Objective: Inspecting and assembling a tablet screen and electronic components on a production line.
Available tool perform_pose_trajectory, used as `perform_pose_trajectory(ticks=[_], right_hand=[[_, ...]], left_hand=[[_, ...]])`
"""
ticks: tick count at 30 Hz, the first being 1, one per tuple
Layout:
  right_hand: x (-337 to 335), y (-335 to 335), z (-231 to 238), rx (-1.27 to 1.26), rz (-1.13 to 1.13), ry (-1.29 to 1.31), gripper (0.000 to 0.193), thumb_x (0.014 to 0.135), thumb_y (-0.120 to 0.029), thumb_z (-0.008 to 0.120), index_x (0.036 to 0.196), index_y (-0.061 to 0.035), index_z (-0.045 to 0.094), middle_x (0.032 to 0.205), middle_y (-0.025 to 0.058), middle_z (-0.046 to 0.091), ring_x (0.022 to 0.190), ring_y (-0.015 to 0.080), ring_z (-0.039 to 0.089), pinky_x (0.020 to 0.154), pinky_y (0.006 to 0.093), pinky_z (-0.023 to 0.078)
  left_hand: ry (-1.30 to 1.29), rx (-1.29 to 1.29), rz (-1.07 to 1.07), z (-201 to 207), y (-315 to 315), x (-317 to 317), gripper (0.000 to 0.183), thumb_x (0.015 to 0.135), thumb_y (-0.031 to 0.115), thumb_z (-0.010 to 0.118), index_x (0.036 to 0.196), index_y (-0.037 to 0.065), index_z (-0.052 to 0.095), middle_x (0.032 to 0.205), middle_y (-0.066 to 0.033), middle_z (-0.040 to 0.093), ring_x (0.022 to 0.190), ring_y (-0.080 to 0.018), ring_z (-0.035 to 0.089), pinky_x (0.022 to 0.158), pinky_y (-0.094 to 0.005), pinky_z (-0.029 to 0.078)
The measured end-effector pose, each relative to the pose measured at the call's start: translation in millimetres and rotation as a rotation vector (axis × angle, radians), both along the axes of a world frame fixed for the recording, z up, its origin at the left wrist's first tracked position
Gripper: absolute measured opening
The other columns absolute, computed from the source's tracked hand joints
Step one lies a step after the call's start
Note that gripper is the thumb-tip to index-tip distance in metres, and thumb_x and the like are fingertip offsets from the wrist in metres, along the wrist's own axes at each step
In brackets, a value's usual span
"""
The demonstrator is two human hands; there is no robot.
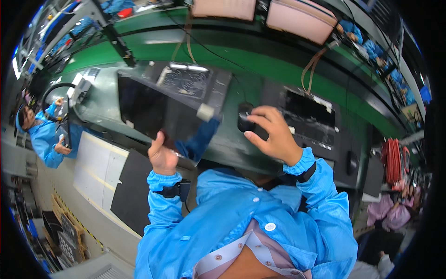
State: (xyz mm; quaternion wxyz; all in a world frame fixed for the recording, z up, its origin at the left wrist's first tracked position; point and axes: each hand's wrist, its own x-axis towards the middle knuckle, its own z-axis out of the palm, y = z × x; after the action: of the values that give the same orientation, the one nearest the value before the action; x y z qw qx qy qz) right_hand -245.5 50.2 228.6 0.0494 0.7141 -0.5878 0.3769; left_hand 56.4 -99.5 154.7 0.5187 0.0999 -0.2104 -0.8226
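Observation:
My left hand (162, 156) is closed on the near edge of a dark glossy flat panel (160, 109), its thumb over the front face. The panel is tilted above the bench, with small white tabs at its edges and a blue reflection in the near right corner. My right hand (274, 135) reaches over the bench with thumb and fingers spread. Its fingertips meet the right side of a black computer mouse (245, 116); whether they press on it I cannot tell. Nothing is held in that hand.
Behind the panel lies a black tray with a film-covered part (185, 80). Another dark fixture with a black screen (309, 109) lies at right, a second mouse (352, 162) beside it. Black and white boards (100, 167) stand at left, near a co-worker in blue (44, 137). Cables cross the back.

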Motion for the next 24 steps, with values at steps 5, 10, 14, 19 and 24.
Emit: perform_pose_trajectory(ticks=[5,10,14,19,24], right_hand=[[0.4,98.2,-26.3,0.497,-0.278,0.078,0.028,0.083,-0.022,0.075,0.102,-0.0036,0.068,0.096,0.0138,0.06,0.093,0.033,0.062,0.077,0.0423,0.052],[-20.9,146.6,-68.5,0.421,-0.514,0.264,0.028,0.083,-0.02,0.075,0.104,-0.0034,0.068,0.093,0.0112,0.058,0.088,0.0305,0.061,0.071,0.0414,0.051],[-22.1,152.6,-40.2,0.379,-0.352,-0.016,0.021,0.08,-0.015,0.078,0.094,-0.0009,0.071,0.082,0.0106,0.058,0.078,0.0289,0.061,0.063,0.041,0.048],[7.9,138.6,13.6,0.206,-0.131,-0.51,0.017,0.081,-0.01,0.079,0.092,-0.0003,0.07,0.075,0.0109,0.059,0.056,0.0199,0.059,0.05,0.036,0.045],[48.5,84.2,-0.3,0.305,0.081,-1.458,0.027,0.084,-0.01,0.077,0.106,-0.0007,0.064,0.084,0.0129,0.066,0.062,0.0187,0.065,0.056,0.0326,0.051]], left_hand=[[0.611,-0.076,-0.574,-24.0,37.7,-25.1,0.044,0.103,0.025,0.047,0.137,-0.003,0.048,0.095,-0.0093,0.053,0.076,-0.021,0.056,0.068,-0.0334,0.041],[0.496,-0.048,-0.749,-22.5,65.9,-64.8,0.064,0.1,0.043,0.048,0.141,-0.006,0.043,0.097,-0.0124,0.053,0.076,-0.0206,0.054,0.071,-0.034,0.039],[0.509,0.03,-0.804,-23.4,90.5,-91.5,0.066,0.1,0.046,0.048,0.141,-0.005,0.041,0.101,-0.0141,0.053,0.078,-0.0212,0.054,0.073,-0.0337,0.039],[0.523,0.076,-1.025,-29.5,113.4,-129.2,0.072,0.096,0.053,0.051,0.139,-0.005,0.044,0.1,-0.0138,0.054,0.081,-0.0219,0.054,0.076,-0.0328,0.039],[0.523,0.08,-1.09,-46.2,157.0,-134.9,0.075,0.096,0.056,0.05,0.142,-0.002,0.042,0.104,-0.0138,0.056,0.081,-0.0231,0.055,0.077,-0.0337,0.041]])
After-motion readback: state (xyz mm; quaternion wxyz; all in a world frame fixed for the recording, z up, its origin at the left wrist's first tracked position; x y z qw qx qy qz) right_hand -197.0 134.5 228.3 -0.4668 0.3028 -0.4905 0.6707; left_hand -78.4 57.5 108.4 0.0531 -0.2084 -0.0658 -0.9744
